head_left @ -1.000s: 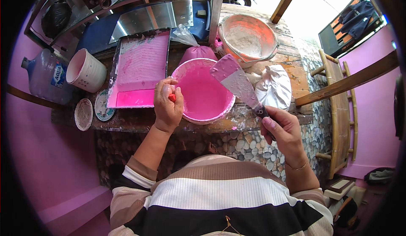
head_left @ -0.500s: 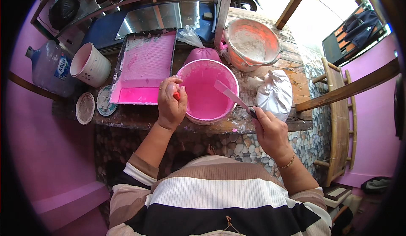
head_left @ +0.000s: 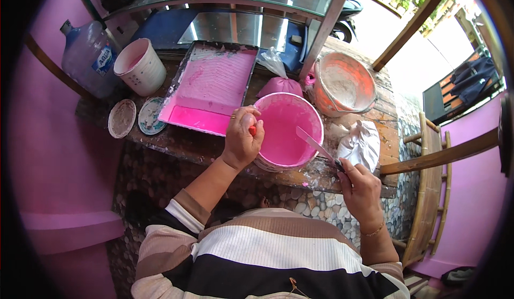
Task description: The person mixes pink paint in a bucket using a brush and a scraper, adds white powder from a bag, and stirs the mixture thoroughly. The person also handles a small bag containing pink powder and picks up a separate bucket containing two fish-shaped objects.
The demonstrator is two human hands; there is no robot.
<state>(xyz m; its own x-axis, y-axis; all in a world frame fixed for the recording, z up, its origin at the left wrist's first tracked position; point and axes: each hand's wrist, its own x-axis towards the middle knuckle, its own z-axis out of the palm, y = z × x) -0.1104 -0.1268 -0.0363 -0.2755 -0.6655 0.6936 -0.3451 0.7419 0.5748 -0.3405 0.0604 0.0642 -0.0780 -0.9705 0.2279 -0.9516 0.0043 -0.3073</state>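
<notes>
A bucket of pink paint [head_left: 274, 166] stands at the table's front edge. At its left front side, my left hand [head_left: 240, 145] is closed in a fist around a red handle [head_left: 252, 131]; the rest of that tool is hidden. My right hand [head_left: 364, 192] grips the dark handle of a flat-bladed knife or scraper [head_left: 317, 145]. Its pale, pink-smeared blade crosses the bucket's right rim, with the tip over the paint. Left of the bucket lies a black roller tray [head_left: 217, 79] with wet pink paint in its near end.
Right of the bucket are a white plastic bag [head_left: 361, 145] and an orange bucket [head_left: 325, 93] holding whitish powder. Behind it sits a tied bag of pink stuff [head_left: 281, 87]. A white bucket [head_left: 144, 77], a water jug [head_left: 85, 58] and two round lids or shallow tubs stand left.
The whole view has shifted, so the table things appear farther right and lower. Against the bucket, the blade's tip has come slightly nearer to me. Both hands keep their grips.
</notes>
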